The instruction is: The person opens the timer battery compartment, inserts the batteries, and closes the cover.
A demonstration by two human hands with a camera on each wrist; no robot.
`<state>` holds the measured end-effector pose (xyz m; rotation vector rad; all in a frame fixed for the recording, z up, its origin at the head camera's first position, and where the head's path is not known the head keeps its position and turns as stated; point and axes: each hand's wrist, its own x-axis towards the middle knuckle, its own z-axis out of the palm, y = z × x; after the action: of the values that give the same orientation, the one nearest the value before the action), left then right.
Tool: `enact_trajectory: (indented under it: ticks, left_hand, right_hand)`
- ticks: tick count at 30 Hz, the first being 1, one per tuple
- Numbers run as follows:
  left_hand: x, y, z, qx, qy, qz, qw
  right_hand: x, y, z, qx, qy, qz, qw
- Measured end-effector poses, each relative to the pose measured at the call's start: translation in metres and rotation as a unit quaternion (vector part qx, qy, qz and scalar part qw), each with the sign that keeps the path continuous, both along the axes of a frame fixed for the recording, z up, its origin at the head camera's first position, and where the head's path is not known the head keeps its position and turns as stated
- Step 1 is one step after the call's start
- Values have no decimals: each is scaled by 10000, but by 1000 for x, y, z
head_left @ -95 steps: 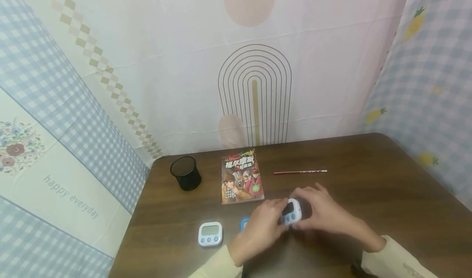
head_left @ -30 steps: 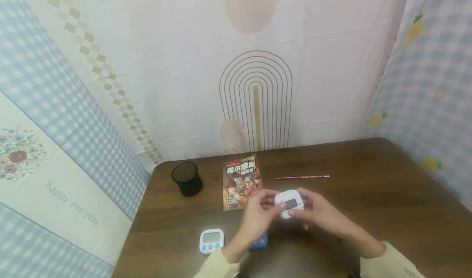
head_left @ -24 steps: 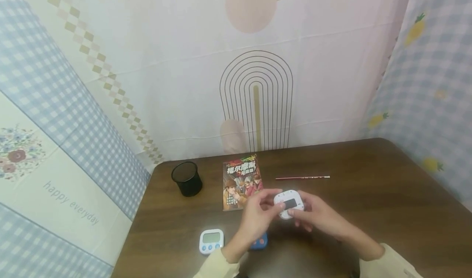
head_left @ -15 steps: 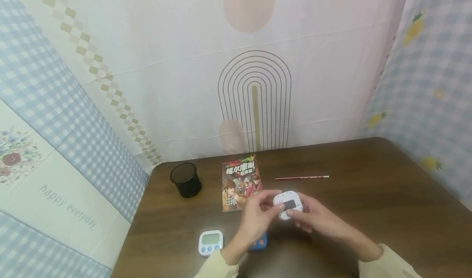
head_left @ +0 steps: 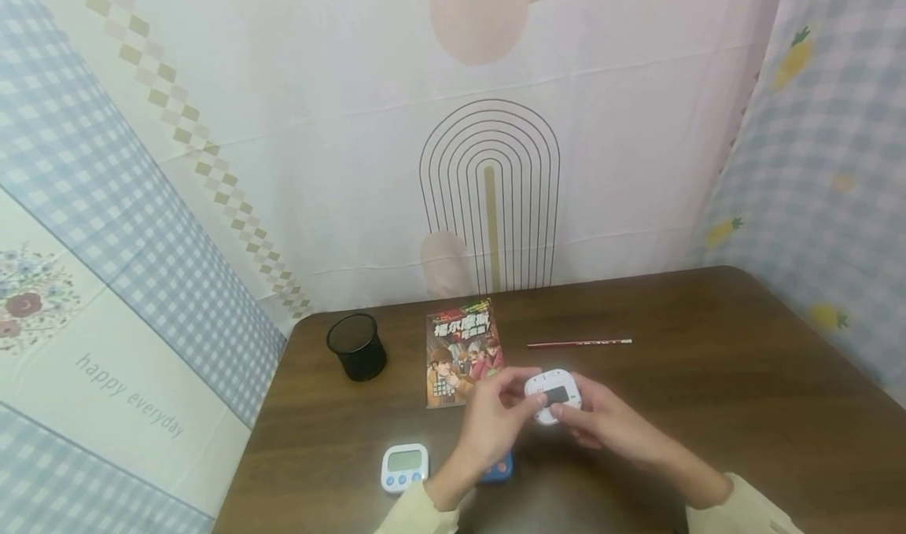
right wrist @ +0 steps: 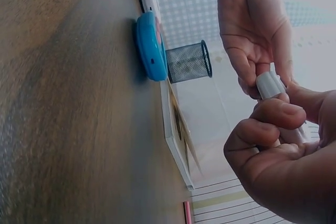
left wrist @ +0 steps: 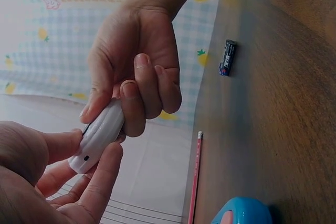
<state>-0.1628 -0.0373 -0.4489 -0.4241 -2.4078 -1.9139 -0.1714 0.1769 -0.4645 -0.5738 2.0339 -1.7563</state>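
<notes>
My left hand [head_left: 488, 417] and right hand [head_left: 610, 417] hold a white digital timer [head_left: 557, 395] above the table between them. Its back, with a dark rectangle, is towards the head camera, and both thumbs lie at that rectangle. In the left wrist view the timer [left wrist: 100, 135] shows edge-on, pinched between thumb and fingers from both sides. The right hand's other fingers curl in towards its palm. A second white timer [head_left: 405, 468] with blue buttons lies left of my left forearm. A blue timer [head_left: 501, 469] is partly hidden behind that forearm.
A paperback book [head_left: 460, 353] lies behind the left hand, with a black mesh pen holder [head_left: 361, 353] to its left. A red pencil [head_left: 580, 343] lies behind the right hand. One dark battery [left wrist: 227, 57] rests on the table in the left wrist view.
Since the earliest frame, the held timer has been turned from its button side to its back, and the hands have shifted slightly left. Over the last second the hands barely move.
</notes>
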Motion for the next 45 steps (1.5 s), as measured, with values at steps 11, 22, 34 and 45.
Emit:
enact_trajectory:
  ticks: [11, 22, 34, 45]
  left_hand:
    - [1, 1, -1, -30, 2, 12, 10000]
    - [2, 3, -1, -32, 6, 41, 10000]
    - [2, 4, -3, -19, 186, 66, 9998]
    - [3, 2, 3, -193, 306, 190, 9992]
  right_hand:
    - [1, 1, 2, -114, -1, 159, 9998]
    - [2, 2, 2, -80, -129, 136, 9998]
    - [2, 3, 2, 103, -107, 60, 9999]
    - [0, 3, 5, 228, 108, -165, 9995]
